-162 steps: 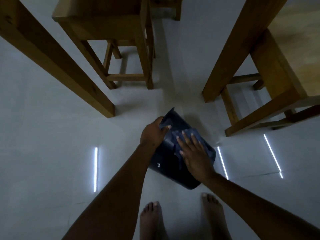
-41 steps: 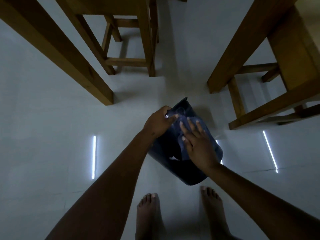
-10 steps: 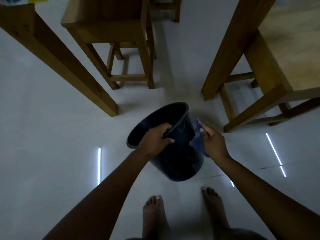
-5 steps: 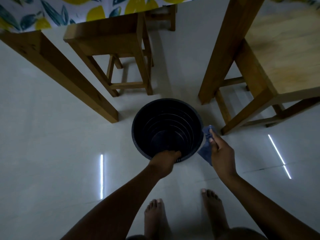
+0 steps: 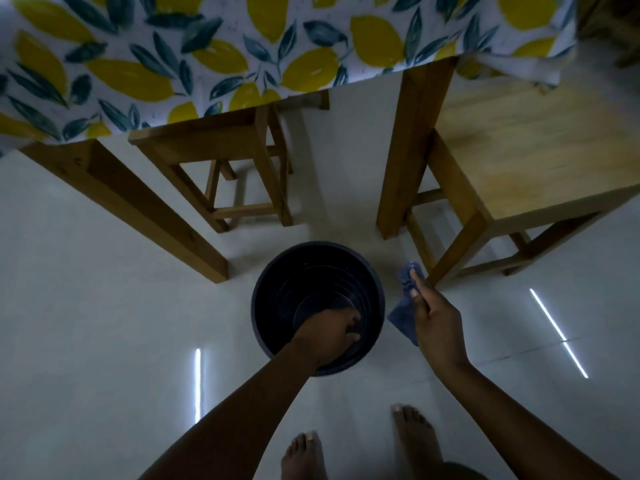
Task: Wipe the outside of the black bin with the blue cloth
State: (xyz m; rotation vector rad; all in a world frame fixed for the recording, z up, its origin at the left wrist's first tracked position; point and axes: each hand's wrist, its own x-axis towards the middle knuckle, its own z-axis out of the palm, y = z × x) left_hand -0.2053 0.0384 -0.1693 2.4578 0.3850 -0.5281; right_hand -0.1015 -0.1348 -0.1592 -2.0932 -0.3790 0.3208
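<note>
The black bin (image 5: 277,289) stands upright on the pale floor, its round mouth facing the camera. My left hand (image 5: 329,336) reaches over the near rim with its fingers curled inside the bin; whether they grip the rim is hard to tell. My right hand (image 5: 433,317) is just right of the bin, apart from it, pinching the blue cloth (image 5: 403,315), which hangs from the fingers.
A table with a lemon-print cloth (image 5: 207,57) spans the top. Its wooden legs (image 5: 131,209) (image 5: 412,150) flank the bin. One stool (image 5: 239,168) stands behind it, another stool (image 5: 530,161) at right. My bare feet (image 5: 412,438) are near the bottom edge.
The bin went from tilted on its side to standing upright. My right hand lifted the cloth off the bin wall and moved right. The view rose, showing the tablecloth.
</note>
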